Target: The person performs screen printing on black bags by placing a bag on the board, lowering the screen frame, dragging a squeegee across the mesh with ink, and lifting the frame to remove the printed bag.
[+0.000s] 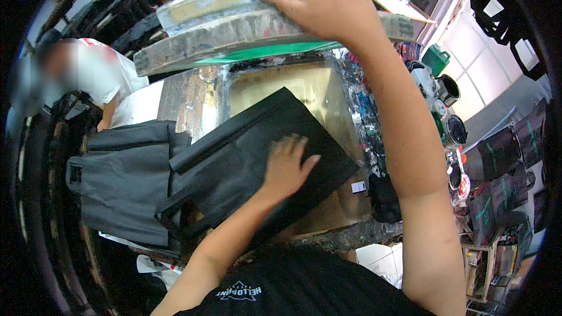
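Left hand (pixel 287 167): fingers spread wide, laid flat on black fabric bag (pixel 240 140) on stained wooden desk (pixel 190 93).
Right hand (pixel 331 0): fingers clasping paint-stained rectangular frame (pixel 228 38).
Writing: white lettering, black shirt (pixel 304 287); green lettering, black sheets (pixel 496 155) at right.

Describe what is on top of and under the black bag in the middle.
The left hand is spread over the black bag, apparently touching it. Under the bag, a shiny tan surface shows beyond its edges; the part the bag covers cannot be seen.
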{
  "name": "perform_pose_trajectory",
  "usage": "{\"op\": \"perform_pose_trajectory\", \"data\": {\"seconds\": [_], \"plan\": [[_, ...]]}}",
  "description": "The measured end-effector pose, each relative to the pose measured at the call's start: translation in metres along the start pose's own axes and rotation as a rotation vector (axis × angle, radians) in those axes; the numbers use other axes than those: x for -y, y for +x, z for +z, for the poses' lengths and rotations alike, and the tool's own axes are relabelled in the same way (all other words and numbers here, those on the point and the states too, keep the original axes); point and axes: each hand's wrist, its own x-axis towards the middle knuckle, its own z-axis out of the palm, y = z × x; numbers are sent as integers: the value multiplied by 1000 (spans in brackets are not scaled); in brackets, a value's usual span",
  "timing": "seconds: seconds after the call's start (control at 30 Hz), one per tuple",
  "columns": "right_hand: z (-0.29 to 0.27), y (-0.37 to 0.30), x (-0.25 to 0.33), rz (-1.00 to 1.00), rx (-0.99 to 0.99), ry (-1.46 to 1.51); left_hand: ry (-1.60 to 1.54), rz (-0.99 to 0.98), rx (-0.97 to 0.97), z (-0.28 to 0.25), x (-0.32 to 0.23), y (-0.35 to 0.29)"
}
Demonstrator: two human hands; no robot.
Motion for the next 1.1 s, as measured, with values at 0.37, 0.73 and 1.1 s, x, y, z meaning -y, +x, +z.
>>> {"op": "perform_pose_trajectory", "data": {"seconds": [0.37, 0.73, 1.1], "plan": [[-18, 2, 5, -68, 29, 123, 409, -354, 45, 1, 104, 61], [-3, 9, -1, -34, -22, 45, 340, -25, 176, 15, 107, 179], [-18, -5, 8, -22, -21, 113, 199, 37, -143, 23, 54, 77]]}}
